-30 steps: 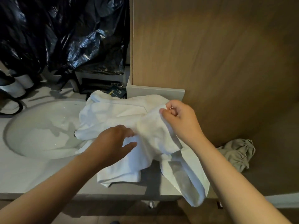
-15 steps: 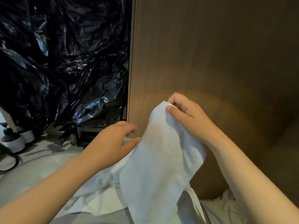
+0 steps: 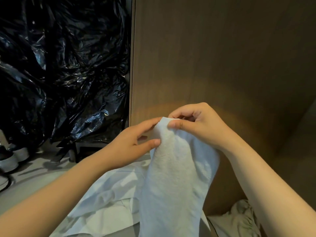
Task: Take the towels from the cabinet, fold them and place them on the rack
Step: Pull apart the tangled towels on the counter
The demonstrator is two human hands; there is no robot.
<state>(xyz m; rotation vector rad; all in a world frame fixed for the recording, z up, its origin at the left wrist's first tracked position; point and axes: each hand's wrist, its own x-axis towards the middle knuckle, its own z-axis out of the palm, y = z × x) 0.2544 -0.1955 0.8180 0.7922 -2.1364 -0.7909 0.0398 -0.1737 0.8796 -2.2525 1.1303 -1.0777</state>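
A white towel [image 3: 174,182] hangs lifted in front of the wooden cabinet side [image 3: 213,57]. My right hand [image 3: 196,127] pinches its top edge between thumb and fingers. My left hand [image 3: 135,144] pinches the same top edge just to the left, thumb in front and fingers behind. The towel drapes down to the bottom of the frame. More white cloth [image 3: 106,197] lies crumpled on the counter below it. No rack is in view.
Crinkled black plastic sheeting [image 3: 59,69] covers the left wall. White bottles [image 3: 12,161] stand on the grey counter [image 3: 39,175] at far left. A greyish cloth [image 3: 239,218] lies at the lower right by the cabinet.
The towel has risen off the counter pile. My left hand has moved up and right to take hold of the top edge beside my right hand.
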